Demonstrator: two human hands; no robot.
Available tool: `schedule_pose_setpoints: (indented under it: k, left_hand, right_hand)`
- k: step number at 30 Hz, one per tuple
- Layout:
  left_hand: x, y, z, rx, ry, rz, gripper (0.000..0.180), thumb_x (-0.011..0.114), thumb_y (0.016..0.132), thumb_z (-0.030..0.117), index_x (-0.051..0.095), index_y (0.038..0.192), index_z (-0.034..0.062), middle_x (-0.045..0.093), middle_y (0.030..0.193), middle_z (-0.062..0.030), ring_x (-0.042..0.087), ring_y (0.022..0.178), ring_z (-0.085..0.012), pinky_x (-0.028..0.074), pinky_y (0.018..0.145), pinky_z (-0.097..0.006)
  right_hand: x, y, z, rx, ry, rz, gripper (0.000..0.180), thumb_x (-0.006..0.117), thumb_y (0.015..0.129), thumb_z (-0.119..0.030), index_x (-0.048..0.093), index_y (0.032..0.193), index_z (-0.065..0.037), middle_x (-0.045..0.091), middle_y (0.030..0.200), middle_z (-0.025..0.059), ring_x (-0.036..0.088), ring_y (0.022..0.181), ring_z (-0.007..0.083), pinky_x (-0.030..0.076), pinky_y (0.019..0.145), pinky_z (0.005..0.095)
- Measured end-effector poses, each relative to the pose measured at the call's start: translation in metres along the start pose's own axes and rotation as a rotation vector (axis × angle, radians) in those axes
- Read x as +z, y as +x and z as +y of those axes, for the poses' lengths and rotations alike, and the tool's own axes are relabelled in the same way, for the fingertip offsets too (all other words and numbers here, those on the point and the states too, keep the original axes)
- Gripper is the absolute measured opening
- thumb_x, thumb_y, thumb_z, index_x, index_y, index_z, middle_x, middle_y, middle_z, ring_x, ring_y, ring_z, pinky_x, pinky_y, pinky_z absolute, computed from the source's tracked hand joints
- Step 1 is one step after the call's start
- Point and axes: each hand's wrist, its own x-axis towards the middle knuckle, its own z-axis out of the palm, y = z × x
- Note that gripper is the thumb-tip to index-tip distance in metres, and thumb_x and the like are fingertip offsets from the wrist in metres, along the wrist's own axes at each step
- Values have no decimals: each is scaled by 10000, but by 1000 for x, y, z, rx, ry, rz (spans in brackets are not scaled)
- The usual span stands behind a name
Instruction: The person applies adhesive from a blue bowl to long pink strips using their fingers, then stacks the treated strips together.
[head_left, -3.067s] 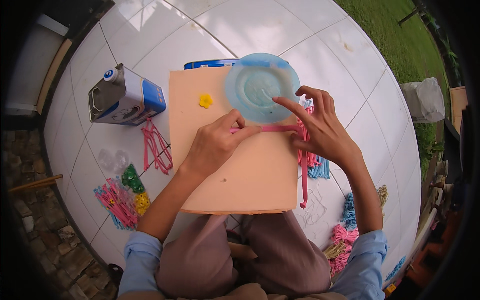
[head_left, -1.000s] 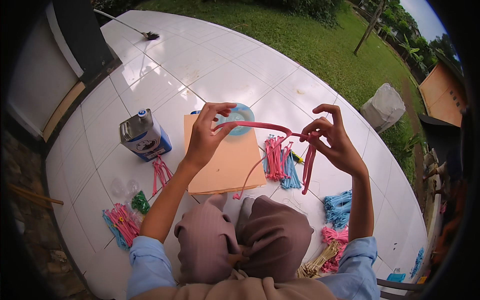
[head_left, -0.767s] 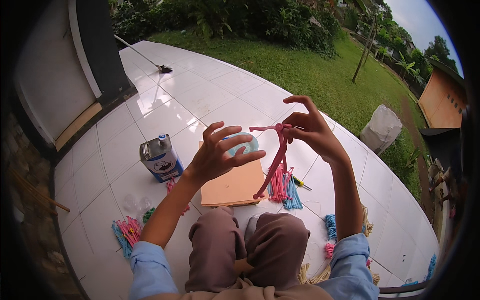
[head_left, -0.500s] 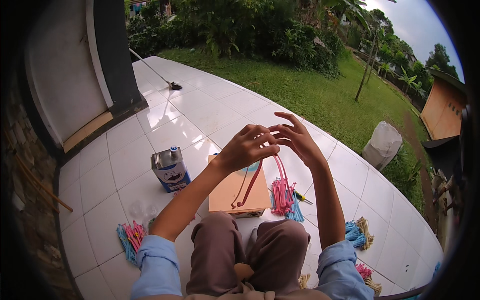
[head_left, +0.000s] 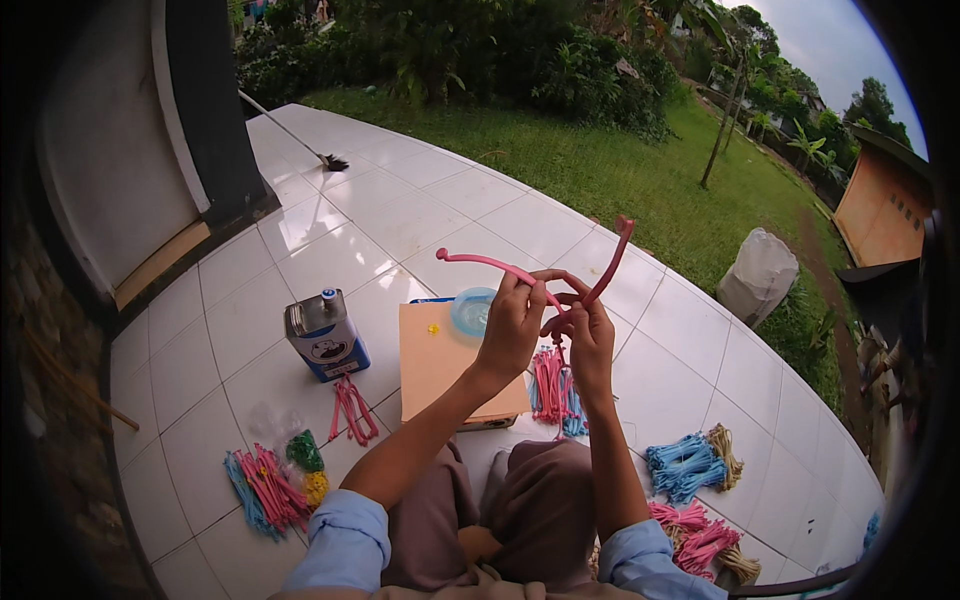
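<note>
My left hand (head_left: 512, 322) and my right hand (head_left: 588, 330) are raised together above my lap, pinching a long pink flexible strip (head_left: 480, 261) at its middle. One end of the strip curves out to the left, the other sticks up to the right. Below the hands lies a peach-coloured board (head_left: 440, 375) on the tiled floor, with a pale blue round lid (head_left: 470, 310) and a small yellow bit on it. A bundle of pink and blue strips (head_left: 552, 388) lies just right of the board.
A blue and silver tin can (head_left: 325, 335) stands left of the board, loose pink strips (head_left: 351, 408) beside it. Bundles of pink, blue, green and yellow strips (head_left: 270, 480) lie at lower left; more bundles (head_left: 690, 465) at lower right. A broom (head_left: 300, 140), white sack (head_left: 758, 275) and grass lie farther off.
The view tilted up from the board toward the garden. My hands lifted the pink strip off the board and came together at its middle, its ends now pointing outward and up.
</note>
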Motion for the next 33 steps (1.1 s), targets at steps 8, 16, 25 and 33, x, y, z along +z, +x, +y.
schedule_pose_setpoints:
  k: [8, 16, 25, 33]
  left_hand:
    - [-23, -4, -32, -728, -858, -33, 198, 519, 914, 124, 610, 1013, -21, 611, 1065, -84, 595, 861, -103, 506, 792, -252]
    - [-27, -54, -90, -824, -449, -362, 148, 659, 788, -13, 671, 936, -16, 656, 912, -67, 646, 794, -130, 531, 749, -226]
    - [-3, -120, -171, -692, -51, -575, 320, 628, 758, -51, 708, 1001, 143, 503, 785, -56, 541, 735, -155, 486, 684, -288]
    - [-9, -128, -187, -724, -5, -631, 399, 582, 753, -70, 710, 1018, 200, 459, 823, -51, 493, 798, -182, 452, 749, -296]
  right_hand:
    - [-38, 11, 6, -41, 23, 55, 562, 348, 811, 13, 319, 1371, -20, 444, 830, 21, 486, 547, 66, 384, 411, 183]
    - [-68, 37, 64, 218, -173, -154, 854, 393, 719, 81, -4, 1457, -82, 441, 780, 48, 544, 598, 111, 506, 478, 235]
    - [-67, 75, 197, 495, -288, -404, 925, 432, 734, 50, -115, 1451, -157, 460, 782, 65, 539, 654, 167, 537, 614, 315]
    - [-69, 80, 222, 565, -233, -482, 963, 471, 743, 45, -161, 1441, -159, 492, 814, 81, 545, 680, 156, 517, 613, 301]
